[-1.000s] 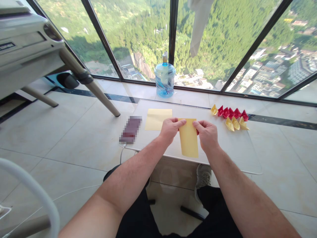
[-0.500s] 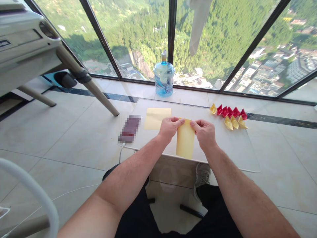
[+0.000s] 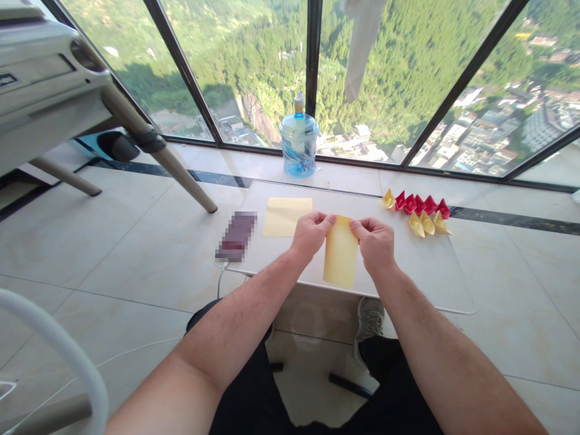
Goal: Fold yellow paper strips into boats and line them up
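A narrow strip-shaped piece of yellow paper hangs between my hands, its lower end over the near edge of the white low table. My left hand pinches its upper left corner, and my right hand pinches the upper right corner. Both thumbs lie on the near face; the other fingers curl behind it. Another sheet of yellow paper lies flat on the table beyond my left hand. Folded red paper boats and yellow paper boats stand in rows at the table's far right.
A blurred-out phone with a white cable lies on the table's left side. A blue water jug stands on the floor by the window. A metal-legged white piece of furniture is at the left. My shoe rests below the table's near edge.
The lower end of the held yellow paper has shifted very slightly up and to the right. Both hands keep the same pinch; the rest looks the same.
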`<act>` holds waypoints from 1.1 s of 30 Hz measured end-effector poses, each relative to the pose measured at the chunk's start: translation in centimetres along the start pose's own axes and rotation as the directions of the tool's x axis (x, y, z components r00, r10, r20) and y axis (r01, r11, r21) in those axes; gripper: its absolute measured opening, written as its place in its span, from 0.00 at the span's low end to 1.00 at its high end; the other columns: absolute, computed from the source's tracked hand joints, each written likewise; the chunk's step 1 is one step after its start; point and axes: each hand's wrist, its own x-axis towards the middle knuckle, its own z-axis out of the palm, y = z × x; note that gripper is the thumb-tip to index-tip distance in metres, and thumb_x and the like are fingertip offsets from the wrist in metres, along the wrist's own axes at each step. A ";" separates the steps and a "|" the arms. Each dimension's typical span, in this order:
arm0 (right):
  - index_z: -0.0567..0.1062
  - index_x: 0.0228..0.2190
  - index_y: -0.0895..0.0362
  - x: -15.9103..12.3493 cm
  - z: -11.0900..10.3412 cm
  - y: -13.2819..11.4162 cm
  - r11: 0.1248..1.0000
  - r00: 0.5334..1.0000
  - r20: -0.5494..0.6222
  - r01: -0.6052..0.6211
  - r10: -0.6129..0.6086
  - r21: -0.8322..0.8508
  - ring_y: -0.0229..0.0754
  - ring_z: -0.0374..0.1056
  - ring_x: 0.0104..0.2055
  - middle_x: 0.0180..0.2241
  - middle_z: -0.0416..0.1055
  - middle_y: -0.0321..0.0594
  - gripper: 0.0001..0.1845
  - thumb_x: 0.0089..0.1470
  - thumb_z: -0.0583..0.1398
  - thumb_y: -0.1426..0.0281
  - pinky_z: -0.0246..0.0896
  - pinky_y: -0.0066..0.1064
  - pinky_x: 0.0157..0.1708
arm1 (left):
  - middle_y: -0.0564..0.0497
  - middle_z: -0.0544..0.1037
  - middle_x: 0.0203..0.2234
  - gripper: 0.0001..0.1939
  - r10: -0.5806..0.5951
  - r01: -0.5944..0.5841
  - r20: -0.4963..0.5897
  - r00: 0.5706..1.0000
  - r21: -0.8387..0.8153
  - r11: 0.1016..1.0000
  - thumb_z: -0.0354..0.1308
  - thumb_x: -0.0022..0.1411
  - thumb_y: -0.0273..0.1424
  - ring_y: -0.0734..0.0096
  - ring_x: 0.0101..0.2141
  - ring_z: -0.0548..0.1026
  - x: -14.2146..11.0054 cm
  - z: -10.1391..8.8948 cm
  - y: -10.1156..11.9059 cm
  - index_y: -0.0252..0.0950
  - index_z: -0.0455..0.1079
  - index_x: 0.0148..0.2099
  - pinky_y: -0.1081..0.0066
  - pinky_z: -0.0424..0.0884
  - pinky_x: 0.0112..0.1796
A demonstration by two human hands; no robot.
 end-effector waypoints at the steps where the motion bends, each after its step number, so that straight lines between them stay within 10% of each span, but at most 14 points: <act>1: 0.75 0.21 0.57 0.1 -0.1 0.0 1.000 1.000 -0.012 0.014 -0.014 -0.003 0.35 0.61 0.20 0.19 0.69 0.34 0.14 0.42 0.68 0.60 0.55 0.28 0.20 | 0.53 0.73 0.22 0.19 -0.015 0.015 0.032 0.999 -0.004 1.000 0.68 0.49 0.45 0.76 0.24 0.69 0.0 -0.1 -0.1 0.33 0.71 0.27 0.73 0.66 0.28; 33: 0.72 0.20 0.56 2.9 -2.4 0.0 0.979 0.984 -0.175 0.002 0.035 0.206 0.34 0.60 0.21 0.18 0.66 0.31 0.14 0.39 0.69 0.61 0.55 0.28 0.20 | 0.53 0.74 0.19 0.16 -0.129 0.047 0.241 0.962 0.318 0.947 0.67 0.48 0.42 0.75 0.22 0.68 -0.4 -1.0 -0.6 0.32 0.73 0.25 0.74 0.61 0.25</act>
